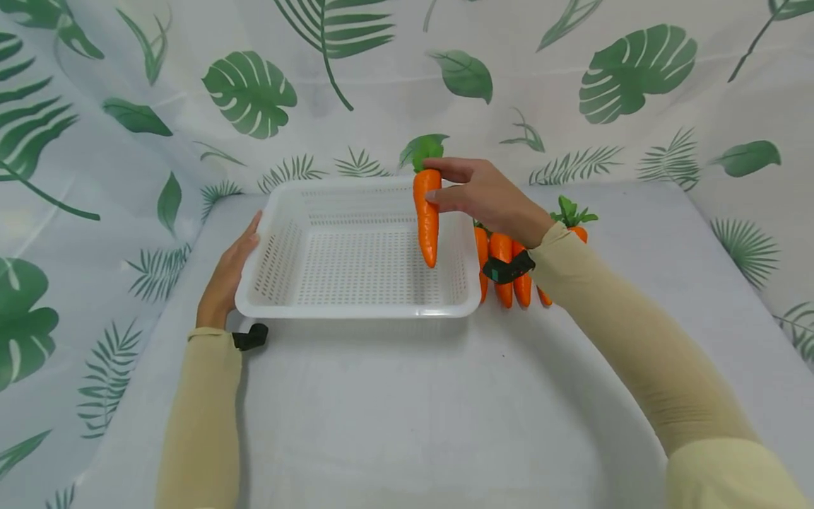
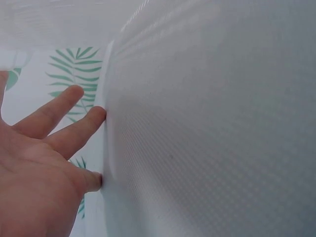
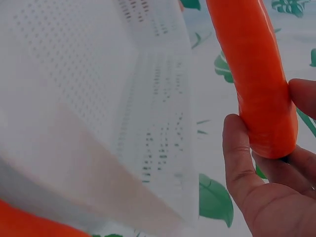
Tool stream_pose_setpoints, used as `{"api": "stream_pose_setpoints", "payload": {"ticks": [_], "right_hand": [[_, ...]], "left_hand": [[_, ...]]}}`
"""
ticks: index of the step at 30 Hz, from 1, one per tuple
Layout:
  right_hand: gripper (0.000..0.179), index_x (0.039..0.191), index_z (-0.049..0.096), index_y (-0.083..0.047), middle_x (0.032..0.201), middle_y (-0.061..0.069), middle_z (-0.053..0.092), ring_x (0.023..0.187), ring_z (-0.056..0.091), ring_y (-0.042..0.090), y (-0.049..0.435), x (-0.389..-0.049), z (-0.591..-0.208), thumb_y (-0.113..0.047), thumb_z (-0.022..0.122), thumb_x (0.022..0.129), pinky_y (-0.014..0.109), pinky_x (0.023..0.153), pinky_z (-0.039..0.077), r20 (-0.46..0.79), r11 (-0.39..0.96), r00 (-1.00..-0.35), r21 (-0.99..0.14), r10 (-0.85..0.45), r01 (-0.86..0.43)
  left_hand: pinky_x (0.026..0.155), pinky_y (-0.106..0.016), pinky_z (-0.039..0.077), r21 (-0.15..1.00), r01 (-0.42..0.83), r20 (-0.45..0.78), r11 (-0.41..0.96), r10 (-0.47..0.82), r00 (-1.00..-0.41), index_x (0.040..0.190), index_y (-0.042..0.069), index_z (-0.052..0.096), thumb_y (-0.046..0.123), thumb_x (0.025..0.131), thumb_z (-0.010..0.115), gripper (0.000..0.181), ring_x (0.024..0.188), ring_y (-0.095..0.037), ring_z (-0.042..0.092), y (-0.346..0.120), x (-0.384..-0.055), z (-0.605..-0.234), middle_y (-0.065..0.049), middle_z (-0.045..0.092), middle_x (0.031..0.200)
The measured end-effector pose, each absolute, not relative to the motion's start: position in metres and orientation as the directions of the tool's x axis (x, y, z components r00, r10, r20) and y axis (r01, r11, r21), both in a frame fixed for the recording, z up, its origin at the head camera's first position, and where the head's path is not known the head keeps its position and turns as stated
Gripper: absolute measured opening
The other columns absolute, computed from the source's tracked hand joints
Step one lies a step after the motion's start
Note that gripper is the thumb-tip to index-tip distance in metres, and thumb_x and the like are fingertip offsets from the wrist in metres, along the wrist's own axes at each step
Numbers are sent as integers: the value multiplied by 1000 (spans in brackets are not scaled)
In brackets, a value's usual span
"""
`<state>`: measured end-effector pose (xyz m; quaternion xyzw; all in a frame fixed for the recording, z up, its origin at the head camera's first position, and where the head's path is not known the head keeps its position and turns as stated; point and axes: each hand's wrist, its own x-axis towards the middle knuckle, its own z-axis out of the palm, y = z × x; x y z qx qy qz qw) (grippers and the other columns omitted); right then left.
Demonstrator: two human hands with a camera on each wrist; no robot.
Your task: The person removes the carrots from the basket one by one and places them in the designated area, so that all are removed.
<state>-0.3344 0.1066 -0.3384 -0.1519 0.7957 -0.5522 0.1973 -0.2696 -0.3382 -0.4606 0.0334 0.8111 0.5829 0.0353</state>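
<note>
An orange carrot [image 1: 428, 215] with a green top hangs tip down over the right part of a white perforated basket [image 1: 356, 312]. My right hand [image 1: 478, 194] pinches it near its top between thumb and fingers; the right wrist view shows the carrot [image 3: 259, 74] gripped at its thick end by my right hand [image 3: 269, 192]. At the basket's left side, my left hand [image 1: 230, 272] rests against the outer wall. In the left wrist view my left hand [image 2: 44, 158] has its fingers spread, with fingertips touching the basket wall [image 2: 197, 123].
Several more carrots [image 1: 502, 272] lie side by side on the white table [image 1: 381, 410], just right of the basket and partly hidden by my right arm. Behind the table hangs a white cloth [image 1: 381, 120] printed with green leaves.
</note>
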Motion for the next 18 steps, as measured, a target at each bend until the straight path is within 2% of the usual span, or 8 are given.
{"api": "stream_pose_setpoints", "payload": {"ticks": [4,7,9,12,15,18], "right_hand": [[68,165,46,-21,170,-1,39,137,58,24,118,-332,-341,-22,74,102,44,119,40,-141,317,-877,-948,-458,-13],[68,165,46,-21,169,-1,40,149,44,23,129,-328,-343,-23,74,103,45,118,41,-142,319,-880,-948,-454,-12],[67,165,46,-21,169,-1,41,151,41,22,136,-326,-344,-24,73,104,46,118,41,-140,317,-885,-948,-444,-9],[65,164,47,-24,166,-1,45,143,51,25,147,-322,-344,-28,72,104,48,116,43,-147,329,-898,-944,-415,3],[64,164,47,-27,168,-2,41,144,49,26,159,-318,-344,-31,71,105,51,118,40,-156,364,-909,-931,-386,6],[65,165,46,-30,171,-2,37,151,39,27,171,-315,-345,-34,70,105,56,120,36,-173,406,-918,-914,-358,14]], "left_hand": [[100,-21,43,948,14,-18,319,97,-995,172,42,13,56,115,35,63,151,-25,34,-340,-270,-461,14,10,178],[94,-17,46,950,8,-24,311,100,-995,172,41,12,56,115,34,63,149,-27,36,-341,-269,-462,13,10,178],[94,-17,46,949,5,-28,317,100,-995,172,41,12,55,115,35,63,152,-28,34,-342,-269,-463,13,9,178],[96,-16,43,946,2,-31,324,99,-995,172,43,13,56,115,35,62,156,-27,28,-343,-269,-463,14,9,178],[96,-16,44,945,1,-33,327,98,-995,171,43,13,56,115,35,62,156,-28,27,-344,-270,-463,15,9,178],[94,-16,45,945,-2,-36,327,98,-995,171,43,13,56,115,35,62,155,-29,29,-344,-269,-463,14,9,178]]}}
